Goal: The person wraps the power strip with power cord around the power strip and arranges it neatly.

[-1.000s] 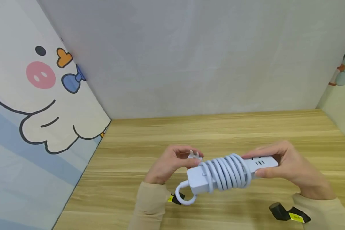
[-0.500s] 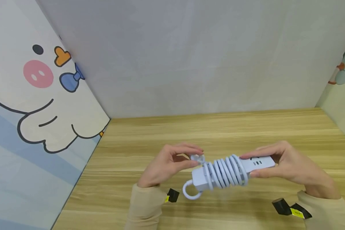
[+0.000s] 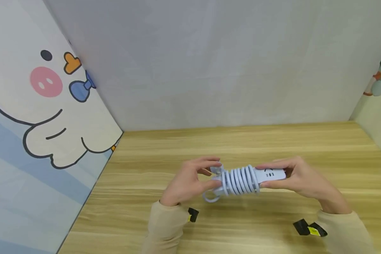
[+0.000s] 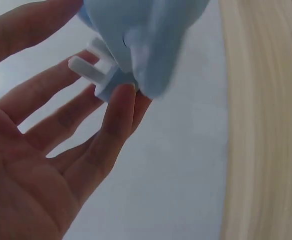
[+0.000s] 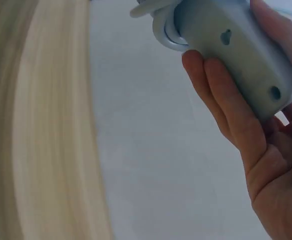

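A white power strip (image 3: 271, 174) lies level across both hands, its own cord (image 3: 239, 180) wound round it in several tight turns. My right hand (image 3: 304, 181) grips the strip's right end, thumb on the near side and fingers on the far side. The right wrist view shows the strip's underside (image 5: 231, 55), which has two holes. My left hand (image 3: 190, 181) spans the left end, thumb on the near side. In the left wrist view its fingers touch the plug (image 4: 118, 82), whose prongs stick out. A short loop of cord hangs from the left end, partly behind the thumb.
The wooden table (image 3: 165, 148) spreads beneath both hands. A pale wall (image 3: 209, 70) rises behind it, and a panel with a cartoon animal (image 3: 46, 81) stands along the left. Black wrist camera mounts (image 3: 301, 227) sit at both sleeves.
Strip and right hand have shifted left and look farther from the head camera. The strip's tilt has levelled. My left hand has gone from pinching the plug to holding the strip's left end.
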Action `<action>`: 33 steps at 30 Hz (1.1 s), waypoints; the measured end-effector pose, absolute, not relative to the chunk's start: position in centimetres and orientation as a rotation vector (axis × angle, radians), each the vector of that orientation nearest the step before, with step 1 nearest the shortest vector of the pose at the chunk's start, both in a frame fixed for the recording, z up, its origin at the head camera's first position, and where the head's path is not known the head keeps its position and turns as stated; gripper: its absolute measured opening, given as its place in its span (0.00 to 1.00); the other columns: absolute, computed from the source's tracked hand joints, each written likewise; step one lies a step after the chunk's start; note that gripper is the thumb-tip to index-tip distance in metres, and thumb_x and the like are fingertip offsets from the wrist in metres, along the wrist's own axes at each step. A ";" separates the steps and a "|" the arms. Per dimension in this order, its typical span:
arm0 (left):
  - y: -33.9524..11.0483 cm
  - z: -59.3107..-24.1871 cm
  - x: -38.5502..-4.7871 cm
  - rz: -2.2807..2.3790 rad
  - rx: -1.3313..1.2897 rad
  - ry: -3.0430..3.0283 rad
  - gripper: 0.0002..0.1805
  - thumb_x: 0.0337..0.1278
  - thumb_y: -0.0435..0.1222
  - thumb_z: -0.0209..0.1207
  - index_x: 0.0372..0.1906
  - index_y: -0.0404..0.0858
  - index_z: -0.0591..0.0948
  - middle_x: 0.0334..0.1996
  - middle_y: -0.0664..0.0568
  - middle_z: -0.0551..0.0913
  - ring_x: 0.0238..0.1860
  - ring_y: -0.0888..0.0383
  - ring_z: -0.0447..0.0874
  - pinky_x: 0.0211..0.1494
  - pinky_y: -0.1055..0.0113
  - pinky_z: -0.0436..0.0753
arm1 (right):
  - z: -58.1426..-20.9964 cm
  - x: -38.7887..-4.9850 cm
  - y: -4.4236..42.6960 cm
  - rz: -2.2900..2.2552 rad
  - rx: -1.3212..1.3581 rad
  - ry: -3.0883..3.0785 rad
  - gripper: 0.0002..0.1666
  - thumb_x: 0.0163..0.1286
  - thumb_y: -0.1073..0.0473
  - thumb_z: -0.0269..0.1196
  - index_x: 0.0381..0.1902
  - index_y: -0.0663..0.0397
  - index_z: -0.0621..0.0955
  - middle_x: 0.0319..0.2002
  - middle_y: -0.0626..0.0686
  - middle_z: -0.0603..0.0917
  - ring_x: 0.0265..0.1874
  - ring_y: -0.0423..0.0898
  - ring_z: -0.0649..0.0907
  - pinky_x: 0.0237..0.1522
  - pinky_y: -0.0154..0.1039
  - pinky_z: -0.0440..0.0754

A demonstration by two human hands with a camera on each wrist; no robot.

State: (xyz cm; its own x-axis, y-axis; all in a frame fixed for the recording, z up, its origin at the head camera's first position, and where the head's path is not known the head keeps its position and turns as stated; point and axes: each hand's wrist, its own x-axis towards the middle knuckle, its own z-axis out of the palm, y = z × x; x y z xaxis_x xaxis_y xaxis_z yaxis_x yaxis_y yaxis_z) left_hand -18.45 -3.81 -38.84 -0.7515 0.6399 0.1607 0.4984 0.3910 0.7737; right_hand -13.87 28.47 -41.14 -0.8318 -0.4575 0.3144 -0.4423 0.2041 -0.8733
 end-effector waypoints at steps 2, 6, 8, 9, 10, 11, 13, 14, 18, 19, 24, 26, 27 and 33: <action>-3.4 -39.8 -19.0 1.233 0.967 2.514 0.26 0.56 0.33 0.72 0.62 0.39 0.82 0.68 0.51 0.77 0.49 0.50 0.86 0.56 0.59 0.85 | -42.5 -14.6 28.1 -1.735 -0.873 2.440 0.25 0.61 0.70 0.72 0.58 0.65 0.83 0.53 0.53 0.88 0.41 0.40 0.88 0.36 0.39 0.89; -2.8 -41.5 -19.6 1.083 0.863 2.533 0.31 0.55 0.34 0.72 0.66 0.39 0.79 0.72 0.48 0.73 0.53 0.47 0.84 0.57 0.58 0.84 | -44.8 -15.5 27.7 -1.633 -0.726 2.537 0.26 0.59 0.62 0.76 0.57 0.58 0.85 0.52 0.61 0.88 0.39 0.37 0.86 0.33 0.37 0.88; -2.4 -42.2 -19.7 0.982 0.826 2.545 0.33 0.54 0.35 0.72 0.67 0.40 0.78 0.73 0.47 0.71 0.58 0.46 0.82 0.60 0.57 0.83 | -45.8 -15.7 27.6 -1.558 -0.651 2.578 0.28 0.58 0.57 0.77 0.57 0.55 0.86 0.52 0.61 0.87 0.39 0.36 0.85 0.34 0.35 0.87; -2.2 -42.4 -19.7 0.922 0.822 2.560 0.34 0.54 0.37 0.73 0.68 0.41 0.77 0.74 0.46 0.70 0.62 0.45 0.80 0.63 0.56 0.81 | -46.2 -15.7 27.6 -1.530 -0.619 2.585 0.29 0.58 0.55 0.78 0.57 0.55 0.86 0.53 0.62 0.87 0.39 0.35 0.85 0.35 0.34 0.86; -1.9 -42.6 -19.6 0.864 0.818 2.575 0.36 0.53 0.38 0.73 0.69 0.42 0.77 0.74 0.45 0.69 0.64 0.44 0.78 0.65 0.54 0.80 | -46.5 -15.8 27.6 -1.511 -0.596 2.578 0.30 0.58 0.54 0.77 0.58 0.55 0.85 0.53 0.62 0.87 0.40 0.35 0.84 0.37 0.34 0.86; -1.7 -42.8 -19.5 0.818 0.817 2.587 0.37 0.52 0.39 0.74 0.69 0.41 0.76 0.75 0.44 0.68 0.67 0.43 0.76 0.68 0.52 0.78 | -46.9 -15.8 27.6 -1.498 -0.578 2.565 0.30 0.59 0.53 0.77 0.59 0.56 0.84 0.54 0.63 0.86 0.41 0.36 0.84 0.38 0.33 0.86; -1.4 -43.1 -19.4 0.742 0.800 2.616 0.40 0.51 0.41 0.75 0.71 0.42 0.74 0.75 0.43 0.66 0.72 0.43 0.70 0.72 0.49 0.73 | -47.4 -15.9 27.5 -1.500 -0.545 2.538 0.31 0.61 0.53 0.76 0.60 0.56 0.83 0.54 0.63 0.86 0.41 0.37 0.85 0.39 0.34 0.86; -1.2 -43.3 -19.4 0.713 0.793 2.631 0.41 0.50 0.42 0.76 0.71 0.43 0.74 0.76 0.43 0.66 0.74 0.43 0.68 0.74 0.48 0.71 | -47.6 -15.9 27.5 -1.510 -0.536 2.521 0.31 0.62 0.53 0.75 0.61 0.57 0.83 0.54 0.63 0.86 0.41 0.37 0.85 0.39 0.34 0.86; -1.1 -43.5 -19.3 0.684 0.741 2.658 0.46 0.47 0.43 0.77 0.74 0.43 0.70 0.76 0.43 0.65 0.73 0.42 0.68 0.73 0.45 0.71 | -47.9 -16.2 27.4 -1.500 -0.540 2.512 0.30 0.65 0.53 0.73 0.63 0.56 0.82 0.55 0.61 0.86 0.45 0.37 0.85 0.43 0.34 0.85; -1.1 -43.5 -19.3 0.685 0.729 2.659 0.47 0.47 0.43 0.78 0.75 0.43 0.69 0.76 0.43 0.65 0.73 0.42 0.68 0.73 0.45 0.72 | -47.8 -16.3 27.4 -1.489 -0.555 2.517 0.29 0.66 0.53 0.72 0.63 0.56 0.81 0.56 0.61 0.86 0.46 0.37 0.85 0.43 0.34 0.85; -1.3 -43.5 -19.3 0.714 0.675 2.632 0.52 0.48 0.45 0.77 0.78 0.45 0.64 0.77 0.45 0.63 0.72 0.42 0.69 0.72 0.44 0.73 | -47.2 -16.2 27.4 -1.433 -0.561 2.550 0.32 0.67 0.51 0.71 0.65 0.57 0.79 0.57 0.63 0.85 0.45 0.39 0.85 0.42 0.34 0.84; -1.3 -43.6 -19.4 0.722 0.649 2.619 0.52 0.48 0.46 0.77 0.79 0.46 0.63 0.77 0.46 0.63 0.71 0.43 0.70 0.71 0.45 0.73 | -46.9 -16.2 27.5 -1.410 -0.551 2.561 0.33 0.67 0.51 0.71 0.66 0.58 0.78 0.57 0.64 0.85 0.44 0.39 0.85 0.40 0.33 0.84; -1.2 -43.7 -19.4 0.720 0.643 2.617 0.53 0.48 0.46 0.77 0.79 0.46 0.62 0.77 0.46 0.64 0.71 0.43 0.70 0.71 0.45 0.74 | -46.8 -16.2 27.6 -1.402 -0.545 2.565 0.34 0.67 0.50 0.71 0.66 0.59 0.78 0.57 0.64 0.85 0.43 0.38 0.85 0.40 0.33 0.84; -1.2 -44.0 -19.6 0.709 0.646 2.620 0.53 0.48 0.48 0.77 0.78 0.47 0.63 0.76 0.47 0.65 0.73 0.46 0.68 0.72 0.46 0.72 | -46.6 -16.4 27.7 -1.408 -0.535 2.561 0.36 0.65 0.51 0.72 0.66 0.65 0.77 0.55 0.64 0.85 0.41 0.39 0.85 0.38 0.34 0.85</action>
